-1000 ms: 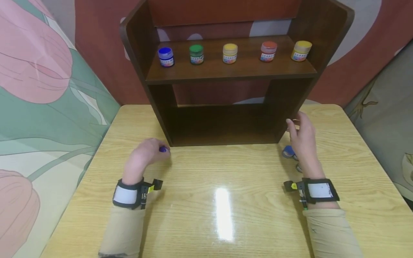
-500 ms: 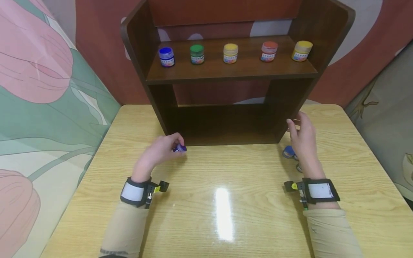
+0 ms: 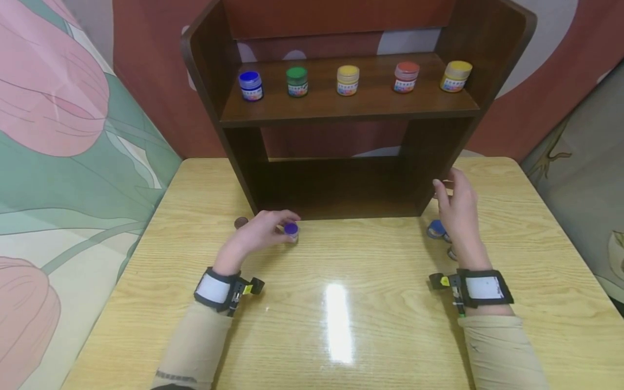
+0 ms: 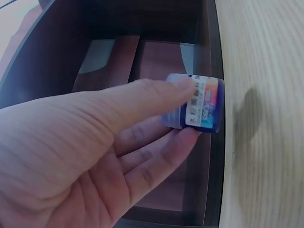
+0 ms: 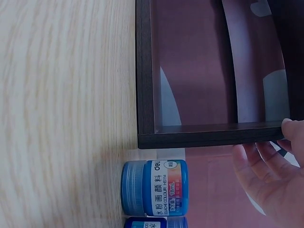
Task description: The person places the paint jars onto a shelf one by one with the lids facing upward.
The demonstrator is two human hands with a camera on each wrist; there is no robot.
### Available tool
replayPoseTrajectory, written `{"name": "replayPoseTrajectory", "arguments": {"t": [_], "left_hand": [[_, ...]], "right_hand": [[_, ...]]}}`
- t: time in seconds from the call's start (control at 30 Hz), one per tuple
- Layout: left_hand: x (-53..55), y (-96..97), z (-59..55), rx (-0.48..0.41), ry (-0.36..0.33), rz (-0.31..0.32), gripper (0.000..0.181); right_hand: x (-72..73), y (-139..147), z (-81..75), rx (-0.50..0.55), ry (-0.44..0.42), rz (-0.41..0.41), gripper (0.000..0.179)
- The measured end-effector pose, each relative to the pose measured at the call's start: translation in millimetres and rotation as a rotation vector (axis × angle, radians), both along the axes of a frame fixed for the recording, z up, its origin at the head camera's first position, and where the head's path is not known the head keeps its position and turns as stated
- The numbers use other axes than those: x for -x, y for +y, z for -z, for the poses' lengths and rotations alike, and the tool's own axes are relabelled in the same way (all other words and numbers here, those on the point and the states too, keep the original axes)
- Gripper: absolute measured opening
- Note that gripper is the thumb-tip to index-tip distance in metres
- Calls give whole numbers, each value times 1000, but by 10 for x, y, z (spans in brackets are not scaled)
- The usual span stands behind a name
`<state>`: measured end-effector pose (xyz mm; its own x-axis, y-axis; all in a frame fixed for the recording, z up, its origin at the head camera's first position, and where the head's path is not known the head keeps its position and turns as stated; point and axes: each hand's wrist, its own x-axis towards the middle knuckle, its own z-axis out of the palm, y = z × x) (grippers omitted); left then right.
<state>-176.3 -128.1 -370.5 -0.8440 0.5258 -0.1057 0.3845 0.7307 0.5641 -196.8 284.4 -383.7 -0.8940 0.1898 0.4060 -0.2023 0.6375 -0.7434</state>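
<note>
Pinching purple-lidded jar (image 3: pixel 291 229) — left hand (image 3: pixel 260 233); clamped on side of shelf (image 3: pixel 446 146) — right hand (image 3: pixel 460 208); five paint jars (image 3: pixel 348 85) on upper tier (image 3: pixel 322 105).

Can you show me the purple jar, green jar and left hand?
Purple jar (image 3: pixel 291 229), head view: its lid.
Green jar (image 3: pixel 297 89), head view: its label.
Left hand (image 3: pixel 259 232), head view: back of the hand.

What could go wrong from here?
The left hand holds the purple-lidded jar between thumb and fingers, so it might slip and drop. The right hand grips the side of the shelf; a jolt could topple the jars on the upper board. The blue jar sits near that hand and might get knocked.
</note>
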Motion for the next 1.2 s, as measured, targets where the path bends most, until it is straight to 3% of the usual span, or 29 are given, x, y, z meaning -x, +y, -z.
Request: {"name": "replayPoseTrajectory", "arguments": {"t": [0.17, 0.77, 1.2], "left_hand": [[-17, 41, 16, 50, 28, 36, 38], [-52, 167, 108, 85, 59, 31, 35], [-73, 224, 144, 78, 107, -70, 44]], "right_hand": [[-3, 2, 5, 1, -6, 1, 39], [-21, 1, -3, -25, -37, 6, 43], [-13, 10, 17, -19, -22, 7, 41]]}}
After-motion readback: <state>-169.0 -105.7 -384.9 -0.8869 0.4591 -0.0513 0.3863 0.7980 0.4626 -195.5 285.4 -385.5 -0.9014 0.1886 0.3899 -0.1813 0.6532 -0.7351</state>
